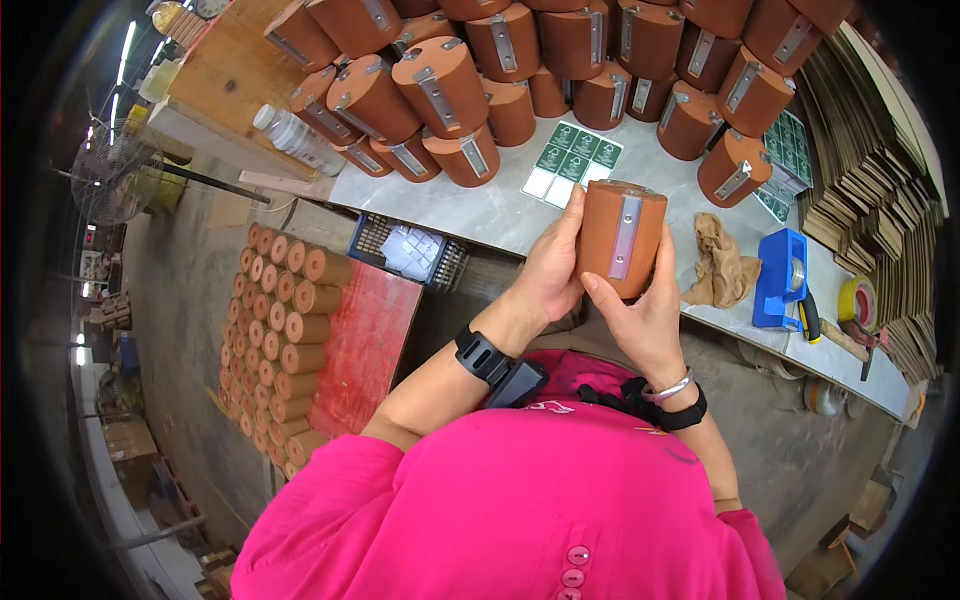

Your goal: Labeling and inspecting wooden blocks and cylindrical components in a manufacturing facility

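Between my two hands I hold a reddish-brown cylinder [597,240] upright, with a metal strip screwed down its near side. My left hand [552,262] wraps its left side, the thumb along the wall. On the right and underneath, my right hand [645,318] closes round it, thumb across the lower front. The cylinder is held above the near edge of the grey table [480,218]. Just beyond it lies a sheet of green and white labels [575,160], with some white spaces at its near end. A crumpled brown cloth [722,262] lies right of my right hand.
Similar cylinders [440,85] are stacked along the table's far side. At right are a blue tape dispenser [780,280], a yellow tape roll [857,300] and piled cardboard [870,180]. A blue crate [400,250] and a red board [365,340] with many tan rolls [305,328] stand left.
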`<control>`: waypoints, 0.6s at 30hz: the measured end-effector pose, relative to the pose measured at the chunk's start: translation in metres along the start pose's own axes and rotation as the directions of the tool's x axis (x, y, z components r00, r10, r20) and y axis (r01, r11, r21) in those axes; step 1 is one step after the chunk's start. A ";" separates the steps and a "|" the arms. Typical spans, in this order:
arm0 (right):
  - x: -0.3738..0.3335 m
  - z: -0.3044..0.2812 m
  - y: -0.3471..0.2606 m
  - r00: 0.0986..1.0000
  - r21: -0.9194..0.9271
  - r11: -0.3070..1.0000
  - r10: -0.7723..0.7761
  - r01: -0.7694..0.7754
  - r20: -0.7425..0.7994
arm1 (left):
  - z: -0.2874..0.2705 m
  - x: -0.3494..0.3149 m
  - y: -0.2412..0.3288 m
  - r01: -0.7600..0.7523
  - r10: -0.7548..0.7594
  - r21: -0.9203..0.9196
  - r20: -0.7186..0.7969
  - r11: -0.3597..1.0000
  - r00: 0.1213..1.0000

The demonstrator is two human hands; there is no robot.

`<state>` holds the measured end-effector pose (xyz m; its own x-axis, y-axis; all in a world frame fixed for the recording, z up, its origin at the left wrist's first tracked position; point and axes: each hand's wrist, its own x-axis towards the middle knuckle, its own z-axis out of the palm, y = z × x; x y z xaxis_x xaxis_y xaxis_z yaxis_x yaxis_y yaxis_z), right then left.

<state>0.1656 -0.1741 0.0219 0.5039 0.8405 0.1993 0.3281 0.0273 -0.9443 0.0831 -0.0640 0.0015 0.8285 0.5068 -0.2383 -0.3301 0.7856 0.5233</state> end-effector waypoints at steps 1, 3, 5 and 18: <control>0.000 0.001 0.001 0.999 0.020 1.000 0.012 -0.011 -0.036 | 0.002 -0.001 0.000 -0.050 0.053 0.096 -0.032 0.994 0.998; 0.000 0.003 0.003 0.997 0.039 0.999 0.024 -0.022 -0.069 | 0.009 -0.003 -0.002 -0.097 0.110 0.192 -0.059 0.977 0.992; 0.001 0.004 0.003 0.989 -0.092 0.995 0.019 -0.033 -0.149 | 0.017 -0.007 -0.004 -0.214 0.273 0.429 -0.080 0.878 0.959; -0.004 -0.011 0.005 0.993 -0.003 0.995 -0.101 0.101 -0.059 | -0.017 0.007 0.020 0.018 0.011 -0.157 0.178 0.987 0.984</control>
<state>0.1738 -0.1837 0.0196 0.5143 0.8002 0.3085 0.3796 0.1101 -0.9186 0.0743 -0.0388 -0.0033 0.8921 0.4441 -0.0836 -0.3824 0.8404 0.3842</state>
